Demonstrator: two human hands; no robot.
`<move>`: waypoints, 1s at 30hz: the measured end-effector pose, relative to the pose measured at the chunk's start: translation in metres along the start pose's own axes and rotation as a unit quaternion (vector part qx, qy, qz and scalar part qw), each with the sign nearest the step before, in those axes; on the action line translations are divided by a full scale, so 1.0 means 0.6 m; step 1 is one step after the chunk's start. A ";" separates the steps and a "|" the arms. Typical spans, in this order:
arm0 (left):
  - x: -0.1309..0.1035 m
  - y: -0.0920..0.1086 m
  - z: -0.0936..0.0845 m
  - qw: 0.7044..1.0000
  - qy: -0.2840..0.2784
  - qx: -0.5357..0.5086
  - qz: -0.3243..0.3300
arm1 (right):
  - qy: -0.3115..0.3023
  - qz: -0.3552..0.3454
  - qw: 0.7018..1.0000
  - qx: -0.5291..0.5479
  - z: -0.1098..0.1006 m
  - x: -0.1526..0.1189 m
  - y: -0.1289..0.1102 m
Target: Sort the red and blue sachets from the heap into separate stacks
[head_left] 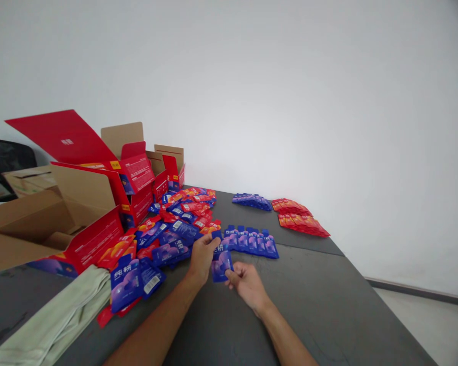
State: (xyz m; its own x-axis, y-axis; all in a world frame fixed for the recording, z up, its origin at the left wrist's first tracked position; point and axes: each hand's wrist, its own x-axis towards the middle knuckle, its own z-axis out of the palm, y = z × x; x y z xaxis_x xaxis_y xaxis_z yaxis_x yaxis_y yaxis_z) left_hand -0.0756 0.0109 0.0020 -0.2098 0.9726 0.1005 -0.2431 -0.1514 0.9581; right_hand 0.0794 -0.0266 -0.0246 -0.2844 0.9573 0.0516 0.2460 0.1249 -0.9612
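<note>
Between my two hands is a blue pouch (222, 263) with purple round shapes and white lettering, held above the dark table. My left hand (205, 254) is closed on its upper left edge, near the top tab. At its lower right corner, my right hand (246, 284) pinches it between thumb and fingers. Just beyond, an overlapping row of blue pouches (252, 241) lies flat, partly behind the held one. To the left of my left hand spreads a loose heap of mixed blue and red pouches (171, 251).
Open red cardboard boxes (95, 249) stand along the left side. Farther back lie a fanned stack of blue pouches (251, 201) and stacks of red pouches (303, 223). A folded pale green cloth (57, 317) lies front left. Behind the table (328, 300) rises a white wall.
</note>
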 end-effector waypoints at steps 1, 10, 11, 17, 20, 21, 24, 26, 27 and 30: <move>0.003 0.000 0.000 1.000 0.002 -0.009 -0.005 | 0.001 0.001 1.000 0.005 0.001 0.001 0.002; 0.027 -0.011 0.074 0.995 -0.038 0.066 -0.065 | 0.177 -0.021 0.982 0.065 -0.054 0.013 -0.002; 0.025 -0.020 0.088 0.993 -0.047 0.079 -0.073 | 0.202 -0.020 0.976 0.073 -0.065 0.016 0.003; 0.021 -0.091 0.160 0.963 -0.184 0.188 0.059 | 0.299 0.001 0.947 0.115 -0.124 0.041 0.057; 0.026 -0.116 0.187 0.944 -0.172 0.260 0.109 | 0.360 0.006 0.929 0.082 -0.149 0.050 0.082; 0.028 -0.122 0.195 0.935 -0.166 0.284 0.131 | 0.371 0.004 0.927 0.052 -0.157 0.052 0.088; 0.033 -0.132 0.212 0.900 -0.166 0.360 0.182 | 0.383 0.011 0.921 -0.076 -0.178 0.054 0.101; 0.036 -0.138 0.219 0.876 -0.170 0.411 0.189 | 0.378 0.022 0.916 -0.129 -0.188 0.055 0.106; 0.036 -0.142 0.221 0.865 -0.172 0.433 0.189 | 0.375 0.026 0.916 -0.139 -0.191 0.055 0.108; 0.035 -0.150 0.226 0.837 -0.174 0.481 0.196 | 0.373 0.028 0.911 -0.173 -0.197 0.054 0.111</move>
State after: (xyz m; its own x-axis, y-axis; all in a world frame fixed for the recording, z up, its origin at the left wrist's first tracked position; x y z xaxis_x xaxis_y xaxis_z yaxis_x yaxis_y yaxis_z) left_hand 0.0700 0.0686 -0.0457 0.2336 0.8998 0.3684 0.6903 -0.4204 0.5888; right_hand 0.1962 0.0439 -0.0546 0.4142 0.8597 0.2989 0.5551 0.0217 -0.8315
